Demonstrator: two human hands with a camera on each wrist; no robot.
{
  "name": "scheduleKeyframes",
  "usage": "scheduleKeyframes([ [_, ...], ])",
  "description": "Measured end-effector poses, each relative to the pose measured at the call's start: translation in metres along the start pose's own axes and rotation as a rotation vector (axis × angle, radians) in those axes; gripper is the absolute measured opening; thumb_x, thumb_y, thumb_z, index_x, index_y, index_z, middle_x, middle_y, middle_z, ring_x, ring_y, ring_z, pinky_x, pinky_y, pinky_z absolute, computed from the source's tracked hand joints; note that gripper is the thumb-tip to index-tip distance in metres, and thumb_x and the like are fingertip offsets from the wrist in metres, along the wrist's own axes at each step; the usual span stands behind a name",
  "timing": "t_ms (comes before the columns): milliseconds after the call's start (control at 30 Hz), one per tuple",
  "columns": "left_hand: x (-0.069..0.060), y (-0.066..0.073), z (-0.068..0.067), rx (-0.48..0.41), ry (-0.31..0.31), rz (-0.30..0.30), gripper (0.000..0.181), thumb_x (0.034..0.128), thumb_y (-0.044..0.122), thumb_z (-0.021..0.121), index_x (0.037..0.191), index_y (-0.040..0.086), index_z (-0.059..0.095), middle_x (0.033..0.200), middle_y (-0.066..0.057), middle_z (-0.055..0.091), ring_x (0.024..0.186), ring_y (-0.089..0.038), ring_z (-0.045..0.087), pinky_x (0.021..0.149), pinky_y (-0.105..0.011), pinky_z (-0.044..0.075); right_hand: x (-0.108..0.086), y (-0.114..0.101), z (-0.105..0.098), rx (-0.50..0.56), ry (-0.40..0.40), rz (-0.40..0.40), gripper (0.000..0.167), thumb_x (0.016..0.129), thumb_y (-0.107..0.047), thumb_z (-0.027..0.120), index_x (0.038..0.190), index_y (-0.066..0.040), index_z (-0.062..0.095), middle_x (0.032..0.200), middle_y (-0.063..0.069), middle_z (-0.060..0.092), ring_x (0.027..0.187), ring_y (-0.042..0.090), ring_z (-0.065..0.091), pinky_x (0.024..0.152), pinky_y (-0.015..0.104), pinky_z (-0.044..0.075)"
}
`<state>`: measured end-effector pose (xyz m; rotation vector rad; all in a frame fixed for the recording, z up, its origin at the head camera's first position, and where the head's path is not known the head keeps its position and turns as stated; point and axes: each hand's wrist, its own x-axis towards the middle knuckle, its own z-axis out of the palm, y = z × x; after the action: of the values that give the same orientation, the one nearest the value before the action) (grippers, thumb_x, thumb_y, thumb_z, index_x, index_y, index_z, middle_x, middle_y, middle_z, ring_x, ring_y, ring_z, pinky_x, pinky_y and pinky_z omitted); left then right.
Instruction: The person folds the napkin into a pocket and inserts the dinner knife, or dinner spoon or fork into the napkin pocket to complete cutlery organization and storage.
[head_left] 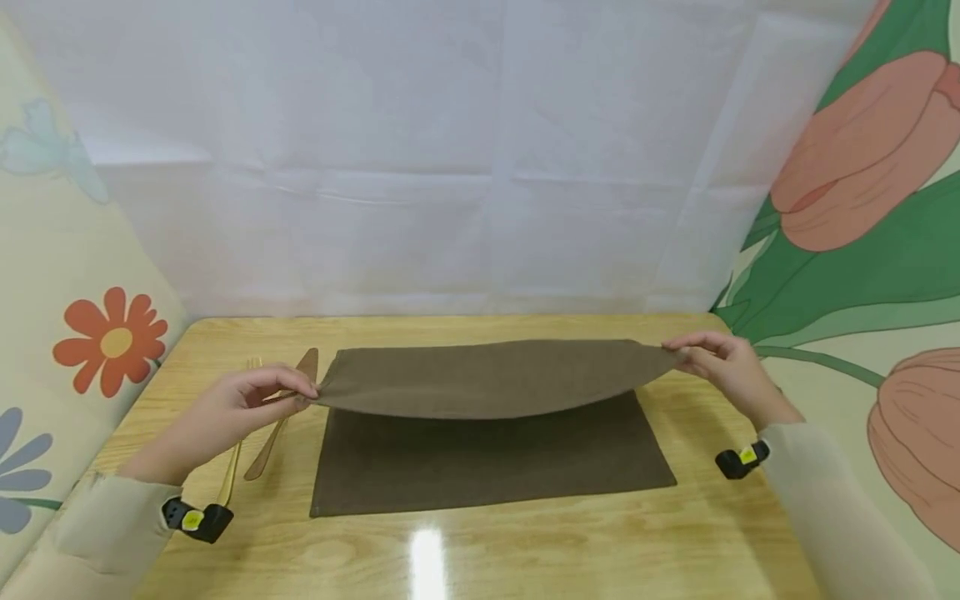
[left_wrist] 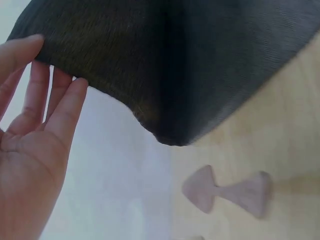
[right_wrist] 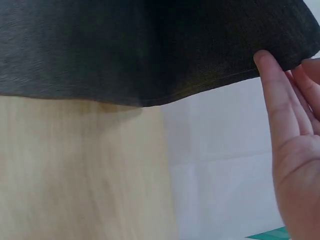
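Observation:
A dark brown cloth (head_left: 487,450) lies on the wooden table, with its far part lifted and folded back toward the near side. My left hand (head_left: 255,396) pinches one corner of the raised edge between thumb and fingers. At the opposite corner, my right hand (head_left: 716,362) pinches the cloth too. Between the hands the raised edge sags. In the left wrist view, the thumb and fingertips of the left hand (left_wrist: 45,120) grip the cloth (left_wrist: 100,45). The right wrist view has the right hand (right_wrist: 295,125) at the cloth's (right_wrist: 210,45) edge.
Left of the cloth lie a gold fork (head_left: 231,475) and a flat brown utensil (head_left: 262,462) with broad ends and a narrow middle, both partly behind the left hand. A white sheet (head_left: 450,167) hangs behind the table (head_left: 525,550). Flower-patterned panels (head_left: 862,317) flank both sides.

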<state>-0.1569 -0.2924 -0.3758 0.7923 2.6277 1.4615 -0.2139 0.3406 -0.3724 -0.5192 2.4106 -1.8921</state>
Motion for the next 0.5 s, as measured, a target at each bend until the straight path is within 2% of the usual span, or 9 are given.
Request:
scheduleKeyframes([
  [100, -0.006, -0.004, 0.005, -0.021, -0.054, 0.041, 0.020, 0.0986, -0.002, 0.062, 0.112, 0.008, 0.072, 0.114, -0.003, 0.068, 0.106, -0.002, 0.063, 0.083, -0.019, 0.055, -0.007, 0.004, 0.001, -0.023, 0.005, 0.054, 0.027, 0.106, -0.018, 0.056, 0.121, 0.000, 0.070, 0.122, -0.005, 0.070, 0.112, 0.002, 0.064, 0.091, 0.021, 0.054],
  [167, -0.010, -0.007, 0.008, -0.052, -0.096, 0.058, 0.021, 0.0981, -0.004, 0.062, 0.112, 0.008, 0.072, 0.114, -0.003, 0.067, 0.105, -0.003, 0.064, 0.083, -0.020, 0.055, -0.010, 0.007, 0.002, 0.000, 0.002, 0.071, 0.028, 0.106, -0.019, 0.056, 0.122, 0.000, 0.071, 0.121, -0.005, 0.070, 0.113, 0.002, 0.063, 0.091, 0.020, 0.053],
  [267, -0.014, -0.012, 0.012, -0.087, -0.152, 0.074, 0.021, 0.0980, -0.005, 0.061, 0.111, 0.008, 0.072, 0.114, -0.002, 0.068, 0.103, -0.005, 0.064, 0.081, -0.021, 0.056, -0.014, 0.013, 0.003, 0.076, -0.002, 0.081, 0.027, 0.105, -0.013, 0.057, 0.121, 0.004, 0.070, 0.118, -0.005, 0.072, 0.112, 0.004, 0.065, 0.091, 0.021, 0.053],
  [333, -0.017, -0.015, 0.015, -0.094, -0.179, 0.081, 0.021, 0.0981, -0.005, 0.061, 0.111, 0.008, 0.072, 0.114, -0.001, 0.068, 0.103, -0.005, 0.064, 0.080, -0.022, 0.056, -0.017, 0.016, 0.005, 0.088, -0.010, 0.093, 0.026, 0.104, -0.010, 0.059, 0.121, 0.006, 0.070, 0.118, -0.004, 0.073, 0.110, 0.005, 0.066, 0.091, 0.023, 0.054],
  [400, -0.019, -0.019, 0.017, -0.086, -0.192, 0.090, 0.022, 0.0979, -0.005, 0.061, 0.110, 0.010, 0.073, 0.113, 0.000, 0.069, 0.103, -0.003, 0.063, 0.079, -0.023, 0.056, -0.019, 0.020, 0.006, 0.042, -0.015, 0.130, 0.028, 0.102, -0.011, 0.062, 0.123, 0.007, 0.068, 0.118, -0.006, 0.072, 0.108, 0.005, 0.066, 0.090, 0.023, 0.055],
  [500, -0.023, -0.024, 0.019, -0.070, -0.210, 0.101, 0.024, 0.0976, -0.005, 0.062, 0.110, 0.012, 0.074, 0.113, 0.002, 0.069, 0.105, -0.001, 0.062, 0.078, -0.022, 0.056, -0.024, 0.025, 0.009, -0.112, -0.039, 0.192, 0.036, 0.101, -0.018, 0.066, 0.128, 0.004, 0.066, 0.125, -0.003, 0.070, 0.109, 0.000, 0.063, 0.088, 0.021, 0.054],
])
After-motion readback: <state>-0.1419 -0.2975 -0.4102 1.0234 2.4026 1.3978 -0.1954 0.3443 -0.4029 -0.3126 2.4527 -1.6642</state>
